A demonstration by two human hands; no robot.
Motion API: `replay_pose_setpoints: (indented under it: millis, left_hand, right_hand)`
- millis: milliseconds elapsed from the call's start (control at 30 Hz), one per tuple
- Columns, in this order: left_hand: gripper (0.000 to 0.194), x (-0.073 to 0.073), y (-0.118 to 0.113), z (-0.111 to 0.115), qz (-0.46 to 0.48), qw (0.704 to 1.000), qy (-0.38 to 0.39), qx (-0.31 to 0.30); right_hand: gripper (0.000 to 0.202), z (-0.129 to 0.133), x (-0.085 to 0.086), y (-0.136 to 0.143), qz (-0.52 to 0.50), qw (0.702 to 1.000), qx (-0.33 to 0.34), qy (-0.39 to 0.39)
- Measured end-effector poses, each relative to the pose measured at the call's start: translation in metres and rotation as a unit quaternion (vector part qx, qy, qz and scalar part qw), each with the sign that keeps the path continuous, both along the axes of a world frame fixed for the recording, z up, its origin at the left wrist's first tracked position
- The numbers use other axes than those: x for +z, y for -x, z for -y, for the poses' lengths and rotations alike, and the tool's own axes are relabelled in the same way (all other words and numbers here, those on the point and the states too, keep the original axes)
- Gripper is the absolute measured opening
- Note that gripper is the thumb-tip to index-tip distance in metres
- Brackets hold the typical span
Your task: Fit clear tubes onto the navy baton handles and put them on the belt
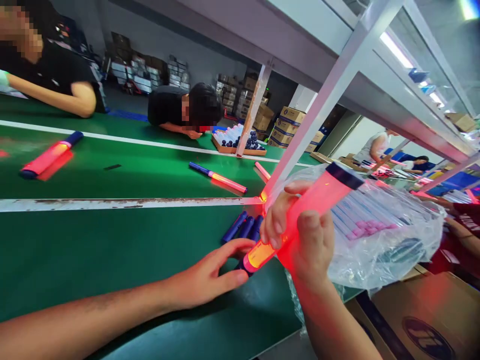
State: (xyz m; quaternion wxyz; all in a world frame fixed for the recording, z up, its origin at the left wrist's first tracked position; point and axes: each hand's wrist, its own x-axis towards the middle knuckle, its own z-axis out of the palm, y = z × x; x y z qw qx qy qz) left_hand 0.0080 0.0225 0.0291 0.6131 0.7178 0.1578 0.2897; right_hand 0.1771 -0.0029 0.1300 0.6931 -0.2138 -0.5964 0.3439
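My right fingers point(273, 226) clasp the red-lit tube point(318, 192) around its middle; my left fingers point(231, 281) pinch its dark lower end point(246, 267), above the green worktop point(112, 255).

Smooth plastic tube point(314, 198); glossy, smooth tabletop point(93, 250)

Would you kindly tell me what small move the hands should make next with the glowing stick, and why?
I would probably lay the glowing stick down beyond the white rail: it is lit, the right hand is wrapped around it, the left hand holds its lower dark end, and similar lit sticks lie beyond that rail.
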Motion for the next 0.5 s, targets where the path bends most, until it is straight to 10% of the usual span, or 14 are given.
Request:
replay_pose_setpoints:
  millis: [167, 500]
  left_hand:
    - [0.025, 0.031, -0.020, 0.003, 0.020, 0.965, -0.263, 0.011]
    - [0.031, 0.001, -0.029, 0.005, 0.074, 0.941, -0.321, 0.076]
  right_hand:
    - [0.023, 0.006, -0.005, 0.019, -0.027, 0.999, -0.020, -0.018]
    - [0.019, 0.011, -0.015, 0.029, -0.068, 0.996, 0.047, 0.014]
